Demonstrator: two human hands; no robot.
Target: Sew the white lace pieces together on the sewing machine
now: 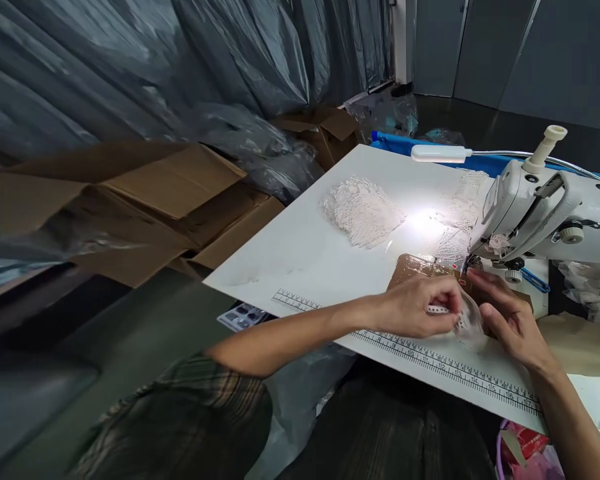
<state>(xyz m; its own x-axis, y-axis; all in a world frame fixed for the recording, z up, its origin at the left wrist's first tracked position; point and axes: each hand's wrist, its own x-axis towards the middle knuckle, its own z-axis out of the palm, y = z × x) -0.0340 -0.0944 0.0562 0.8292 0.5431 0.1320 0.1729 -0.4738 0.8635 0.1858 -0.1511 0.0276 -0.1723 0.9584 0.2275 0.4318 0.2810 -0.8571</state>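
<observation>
My left hand [423,308] is closed in a pinch on a small white lace piece [466,321], whose dotted edge shows between the fingers. The lace spreads toward my right hand [513,323], just below the needle area of a white sewing machine [510,200]. My right hand is open, its fingers stretched toward the presser foot [469,264] and its thumb beside the lace. Under the hands lies a shiny brown plate [410,267]. Whether the right fingertips press on the lace is hard to see.
A pile of white lace pieces [360,210] lies on the white table [300,247], with more lace [455,233] beside the machine. A lit lamp [440,154] hangs above. A printed ruler [430,363] runs along the front edge. Cardboard boxes [175,180] stand left; blue snips [535,281] lie right.
</observation>
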